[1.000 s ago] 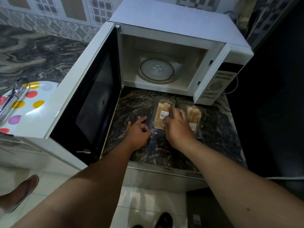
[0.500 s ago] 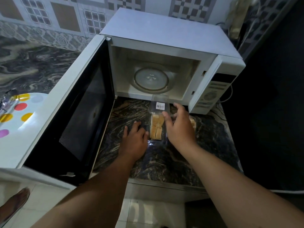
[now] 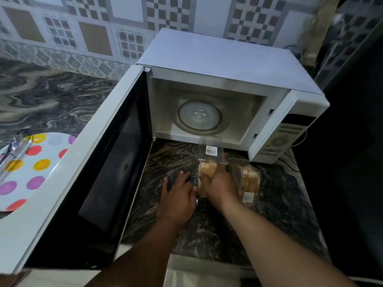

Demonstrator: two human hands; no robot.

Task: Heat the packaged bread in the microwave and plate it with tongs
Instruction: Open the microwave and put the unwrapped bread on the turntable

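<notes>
In the middle of the frame, the right hand [image 3: 219,184] holds a clear bread pack [image 3: 209,162] above the dark surface [image 3: 170,160]. The left hand [image 3: 178,197] touches the pack's left edge. Another bread pack [image 3: 248,179] lies just right. Above them the white microwave [image 3: 217,65] stands open, its door [image 3: 99,162] swung left. A spotted plate [image 3: 39,168] with tongs [image 3: 12,154] sits at the left edge.

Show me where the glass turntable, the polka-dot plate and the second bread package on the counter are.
glass turntable [image 3: 199,117], head view, centre of the disc inside the microwave.
polka-dot plate [image 3: 46,154], head view, bare white patch between dots.
second bread package [image 3: 249,179], head view, on the wrapped slices right of the right hand.
</notes>
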